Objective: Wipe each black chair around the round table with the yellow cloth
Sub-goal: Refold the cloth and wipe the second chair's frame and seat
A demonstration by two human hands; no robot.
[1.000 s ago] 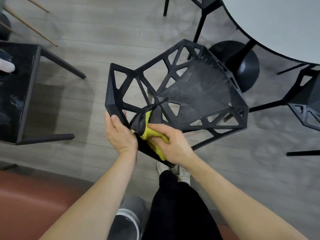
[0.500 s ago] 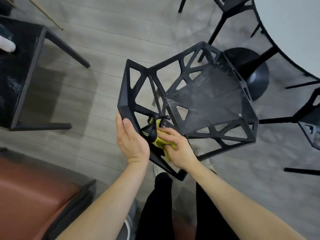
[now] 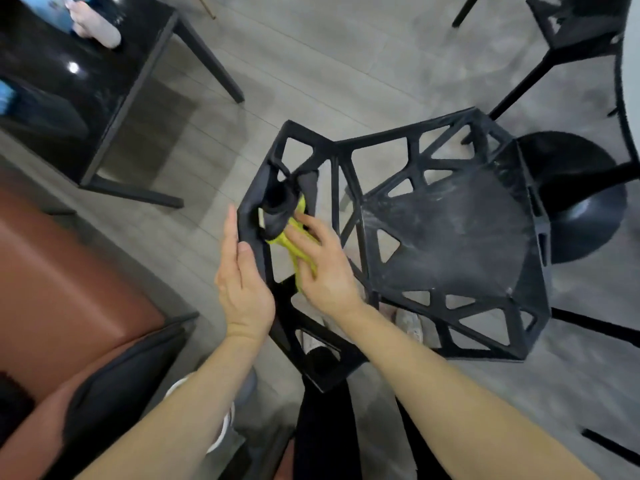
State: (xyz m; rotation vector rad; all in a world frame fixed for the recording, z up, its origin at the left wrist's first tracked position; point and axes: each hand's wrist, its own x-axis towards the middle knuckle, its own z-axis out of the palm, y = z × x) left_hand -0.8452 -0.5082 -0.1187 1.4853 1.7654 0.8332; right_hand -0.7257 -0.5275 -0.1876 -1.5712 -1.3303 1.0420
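Note:
A black lattice chair [image 3: 450,244] stands in front of me, its dusty seat facing the round table [image 3: 633,81]. My right hand [image 3: 322,268] presses the yellow cloth [image 3: 294,233] with spread fingers against the inner side of the chair's backrest, and a dark grey part of the cloth bunches up through the lattice. My left hand [image 3: 242,282] lies with straight fingers on the outer side of the backrest, thumb on its rim.
A second black chair [image 3: 571,29] stands at the top right, beside the table's black round base [image 3: 585,209]. A glossy black side table [image 3: 69,95] sits at the upper left and a brown seat [image 3: 52,271] at the left. My legs are directly behind the chair.
My right hand has moved the cloth up along the backrest and its fingers have spread flat. My left hand's fingers have straightened against the backrest. The view has shifted closer.

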